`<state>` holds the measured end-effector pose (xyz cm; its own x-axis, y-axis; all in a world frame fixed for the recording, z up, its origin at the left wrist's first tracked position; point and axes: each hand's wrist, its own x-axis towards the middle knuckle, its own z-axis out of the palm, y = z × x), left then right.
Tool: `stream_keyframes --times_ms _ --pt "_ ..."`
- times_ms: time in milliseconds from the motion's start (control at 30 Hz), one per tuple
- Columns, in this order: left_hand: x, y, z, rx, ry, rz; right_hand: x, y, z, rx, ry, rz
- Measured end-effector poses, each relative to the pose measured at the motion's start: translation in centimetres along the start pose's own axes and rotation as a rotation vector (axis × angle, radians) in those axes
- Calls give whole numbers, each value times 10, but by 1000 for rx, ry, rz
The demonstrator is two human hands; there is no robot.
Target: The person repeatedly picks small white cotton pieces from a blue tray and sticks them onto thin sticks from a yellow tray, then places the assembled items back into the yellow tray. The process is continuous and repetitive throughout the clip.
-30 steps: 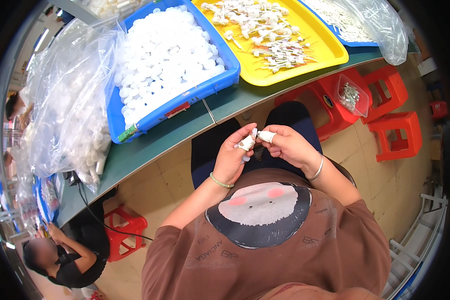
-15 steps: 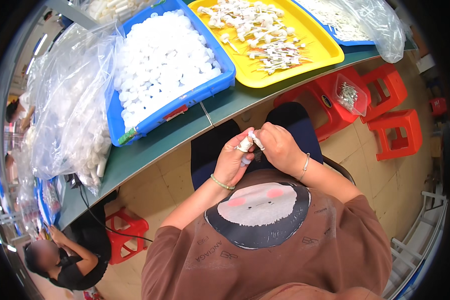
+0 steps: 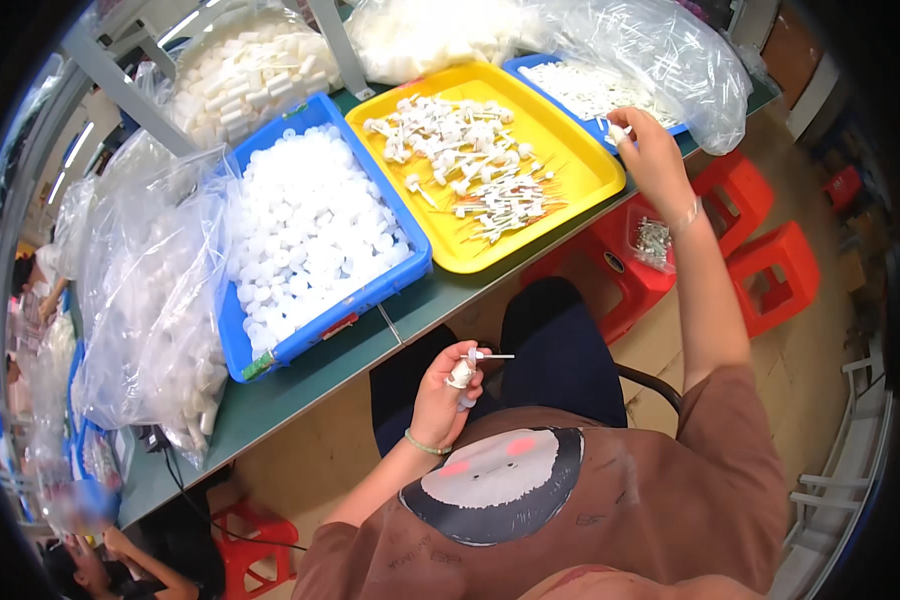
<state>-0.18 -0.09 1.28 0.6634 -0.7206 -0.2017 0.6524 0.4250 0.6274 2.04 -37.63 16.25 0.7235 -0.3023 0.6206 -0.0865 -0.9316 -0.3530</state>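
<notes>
My left hand, above my lap, is closed round a small white plastic part with a thin white stem pointing right. A white covering shows on its thumb, and a translucent white piece peeks out below the fingers. Stretched far to the right, my right hand is at the near right corner of a blue tray of small white pieces. Its fingers are bent together, with white at their tips; whatever they pinch is too small to make out.
Left of centre, a blue bin holds white caps. A yellow tray carries stemmed white parts with orange wires. Clear bags sit at left. Red stools stand at right, one bearing a small metal-parts box. Another person sits lower left.
My right hand has left my left hand and reached forward right to the far blue tray. My left hand stays over my lap, its stemmed part now in sight. The view has shifted.
</notes>
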Motion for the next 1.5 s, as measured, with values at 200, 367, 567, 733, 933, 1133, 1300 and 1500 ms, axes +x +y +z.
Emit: stream_keyframes --times_ms 200,367,567,733,933,1133,1300,1500 --pt "4 -2 3 -21 39 -13 53 58 33 -229 -334 244" --pt "4 3 -1 -64 43 -5 71 55 40 -316 -477 192" --pt "3 3 -1 -61 61 2 72 69 44 -176 -149 61" --pt "7 -1 1 -48 52 -17 77 77 56 -99 -378 -31" --pt "5 3 -5 -52 83 -20 66 62 34 -126 -390 14" --pt "8 0 3 -58 25 -29 56 60 17 61 -112 -71" --pt "0 14 4 -73 61 77 -28 -79 -6 517 -246 -67" --pt "3 12 8 -121 1 146 -140 -139 25 710 -396 -98"
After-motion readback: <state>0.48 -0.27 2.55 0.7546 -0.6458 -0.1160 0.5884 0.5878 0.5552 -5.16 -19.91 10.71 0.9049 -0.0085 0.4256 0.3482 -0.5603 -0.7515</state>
